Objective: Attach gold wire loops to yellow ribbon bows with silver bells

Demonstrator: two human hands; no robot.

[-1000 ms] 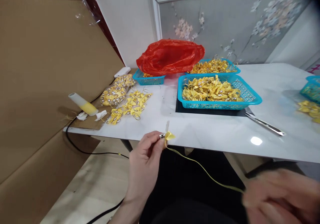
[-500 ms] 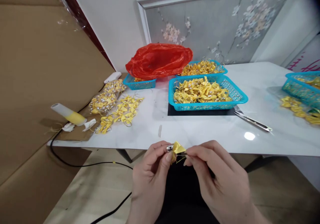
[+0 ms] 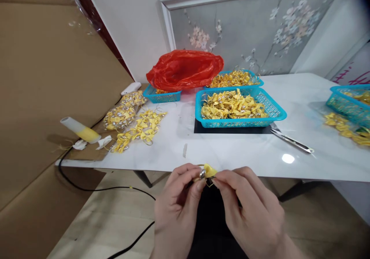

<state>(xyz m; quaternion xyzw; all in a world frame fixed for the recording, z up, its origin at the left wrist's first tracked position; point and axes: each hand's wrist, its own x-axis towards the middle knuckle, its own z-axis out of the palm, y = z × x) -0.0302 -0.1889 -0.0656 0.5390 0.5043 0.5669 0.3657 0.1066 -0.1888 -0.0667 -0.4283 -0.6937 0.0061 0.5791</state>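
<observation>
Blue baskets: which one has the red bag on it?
The small far-left basket, under the red bag. The other three baskets, including the big centre one, are uncovered, their yellow pieces showing.

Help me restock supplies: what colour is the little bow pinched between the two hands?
Yellow. The bow, with a silver bead, shows best in the head view.

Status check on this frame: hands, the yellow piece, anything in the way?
Left hand and right hand both pinch the small yellow bow with its silver bell, just off the table edge. Nothing between the hands.
</observation>
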